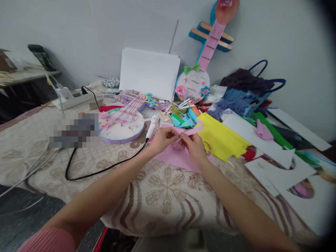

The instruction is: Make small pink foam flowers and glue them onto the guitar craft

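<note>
Over the middle of the table, my left hand (165, 139) and my right hand (193, 144) meet, fingertips pinched close together. Between them runs a narrow pink strip (194, 130), its free end curling up past my right hand; it looks like felt or paper. Beneath both hands lies a larger pink sheet (168, 158). A white glue gun (151, 128) with a black cord stands just left of my left hand. Right of my right hand are a yellow sheet (223, 136) and scissors, of which one handle ring (207, 147) shows.
A round lute-like craft instrument (122, 127) lies at the left; a taller one (193, 84) leans on the wall. White board offcuts (291, 171) and a blue bag (252, 92) occupy the right side. A power strip (70, 99) sits back left. The patterned tablecloth (165, 196) hangs over the front edge.
</note>
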`<state>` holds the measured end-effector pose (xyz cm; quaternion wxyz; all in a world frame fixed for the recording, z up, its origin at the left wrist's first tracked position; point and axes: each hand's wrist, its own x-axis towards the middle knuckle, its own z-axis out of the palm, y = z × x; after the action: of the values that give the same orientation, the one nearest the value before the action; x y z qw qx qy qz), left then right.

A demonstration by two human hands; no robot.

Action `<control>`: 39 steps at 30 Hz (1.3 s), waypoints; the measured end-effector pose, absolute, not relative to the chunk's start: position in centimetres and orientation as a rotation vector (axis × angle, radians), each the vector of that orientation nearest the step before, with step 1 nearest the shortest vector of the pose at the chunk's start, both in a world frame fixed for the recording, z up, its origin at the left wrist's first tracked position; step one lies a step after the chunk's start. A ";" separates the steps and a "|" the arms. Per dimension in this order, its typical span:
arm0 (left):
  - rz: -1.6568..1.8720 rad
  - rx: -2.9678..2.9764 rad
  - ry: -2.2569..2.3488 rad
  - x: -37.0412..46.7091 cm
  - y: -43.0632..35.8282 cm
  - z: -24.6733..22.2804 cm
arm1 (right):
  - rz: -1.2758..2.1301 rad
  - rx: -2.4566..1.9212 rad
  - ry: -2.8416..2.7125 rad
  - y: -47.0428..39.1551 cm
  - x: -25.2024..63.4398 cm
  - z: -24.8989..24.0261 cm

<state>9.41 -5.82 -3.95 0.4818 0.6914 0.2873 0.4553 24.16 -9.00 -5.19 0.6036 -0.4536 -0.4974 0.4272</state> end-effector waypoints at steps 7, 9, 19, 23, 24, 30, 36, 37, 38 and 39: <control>1.135 1.593 0.679 9.6 -5.7 -4.1 | 1.019 -1.049 -1.157 -9.4 24.0 -4.9; 1.124 1.599 0.690 9.7 -5.7 -4.2 | 1.018 -1.051 -1.184 -9.4 24.0 -4.9; 1.103 1.633 0.709 9.6 -5.3 -4.5 | 1.098 -1.044 -1.323 -9.3 24.3 -4.5; 1.109 1.710 0.750 9.6 -5.4 -4.6 | 1.125 -1.064 -1.362 -9.4 24.4 -4.4; 1.109 1.707 0.747 9.6 -5.3 -4.7 | 1.124 -1.067 -1.356 -9.4 24.4 -4.5; 1.022 1.519 0.664 9.7 -5.3 -4.4 | 1.113 -1.011 -1.227 -9.2 24.4 -4.7; 0.958 1.491 0.710 9.6 -5.5 -4.4 | 1.151 -1.035 -1.200 -9.5 24.3 -4.4; 0.960 1.490 0.719 9.6 -5.4 -4.5 | 1.165 -1.026 -1.186 -9.6 24.3 -4.2; 0.961 1.490 0.726 9.6 -5.3 -4.6 | 1.178 -1.016 -1.170 -9.7 24.2 -4.1; 0.958 1.494 0.729 9.6 -5.3 -4.7 | 1.184 -1.010 -1.156 -9.7 24.2 -4.0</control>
<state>9.56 -5.25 -4.72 0.5740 0.6377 0.3111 0.4089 24.21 -9.75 -4.00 0.5657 -0.4295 -0.4918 0.5036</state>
